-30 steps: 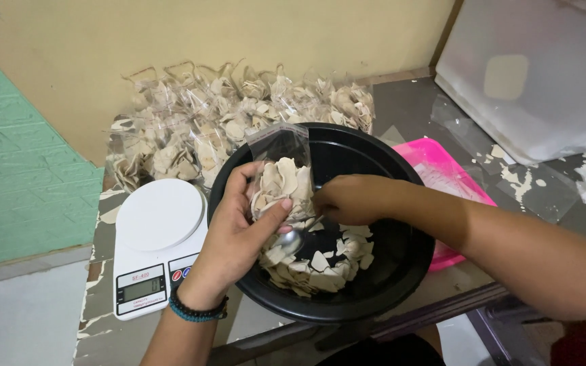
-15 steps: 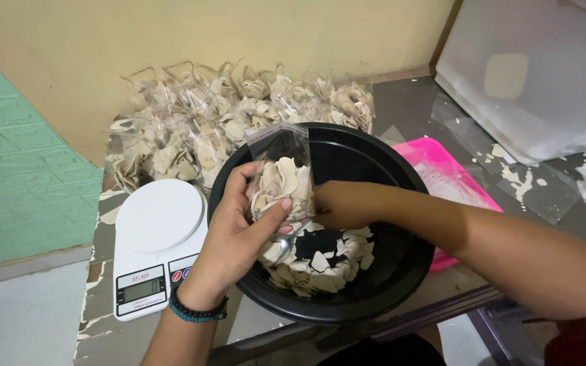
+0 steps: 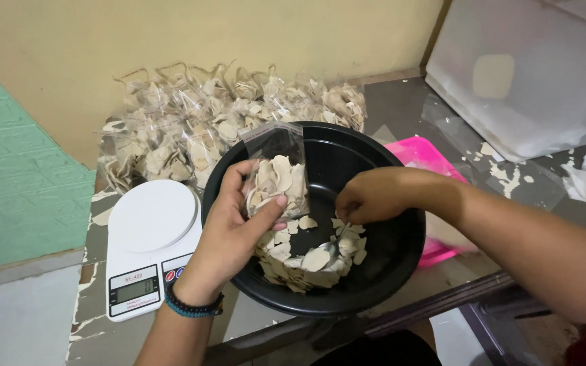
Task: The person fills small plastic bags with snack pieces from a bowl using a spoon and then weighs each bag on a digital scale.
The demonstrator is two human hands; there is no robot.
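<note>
One view only, worn on the head, looking steeply down and forward from close range. The round black plastic bowl fills the centre of the frame, the white digital kitchen scale sits lower left, and the yellow wall runs across the top. Both forearms enter from the bottom edge and lower right.

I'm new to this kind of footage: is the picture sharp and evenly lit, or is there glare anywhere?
Head view: mostly sharp; soft glare on the black bowl rim and the clear bag in the left hand; right hand slightly soft; lower right corner dark.
</note>
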